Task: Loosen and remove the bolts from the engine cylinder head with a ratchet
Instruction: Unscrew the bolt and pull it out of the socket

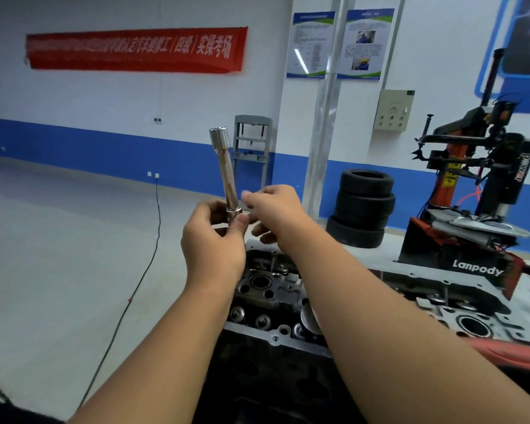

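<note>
Bolts sit low in the engine head [276, 289]; left hand [214, 240] grips the upright socket bar [225, 172], right hand [273, 206] pinches beside it.

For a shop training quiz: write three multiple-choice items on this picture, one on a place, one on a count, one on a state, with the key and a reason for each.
1. Where is the long metal socket?
A. Held up above the engine
B. Lying on the floor
C. Seated on a bolt

2. How many tyres are in the stack by the wall?
A. One
B. Three
C. Six

3. How does the left hand stand?
A. Flat and open
B. Gripping the socket's lower end
C. Resting on the engine

Key:
1 A, the socket points upward in the air between the hands, over the engine.
2 B, three black tyres show, one on another.
3 B, its fingers and thumb curl round the socket's base; the right hand pinches beside it.
</note>
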Tool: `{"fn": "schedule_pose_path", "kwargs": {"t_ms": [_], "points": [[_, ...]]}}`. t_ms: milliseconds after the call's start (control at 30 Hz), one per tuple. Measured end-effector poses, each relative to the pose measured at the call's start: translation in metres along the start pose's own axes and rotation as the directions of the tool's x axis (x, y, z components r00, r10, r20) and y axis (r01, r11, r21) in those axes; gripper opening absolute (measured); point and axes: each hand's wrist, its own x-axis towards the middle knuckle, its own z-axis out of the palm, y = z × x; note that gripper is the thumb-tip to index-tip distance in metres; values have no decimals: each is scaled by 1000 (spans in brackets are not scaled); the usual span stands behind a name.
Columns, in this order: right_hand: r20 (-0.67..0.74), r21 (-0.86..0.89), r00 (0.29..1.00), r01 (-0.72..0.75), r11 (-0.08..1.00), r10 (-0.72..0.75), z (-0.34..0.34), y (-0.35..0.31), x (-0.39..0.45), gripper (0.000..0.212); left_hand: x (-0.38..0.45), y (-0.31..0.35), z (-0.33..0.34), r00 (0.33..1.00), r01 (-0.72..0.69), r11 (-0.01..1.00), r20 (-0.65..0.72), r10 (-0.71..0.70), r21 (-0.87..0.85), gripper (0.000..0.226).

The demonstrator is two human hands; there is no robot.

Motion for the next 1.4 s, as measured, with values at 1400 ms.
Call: {"fn": "schedule_pose_path", "kwargs": {"t_ms": [1400], "points": [[84, 255, 939, 304, 918, -334, -10, -78, -19, 30, 3, 2, -1, 926, 265, 831, 112, -361, 489, 30]]}}
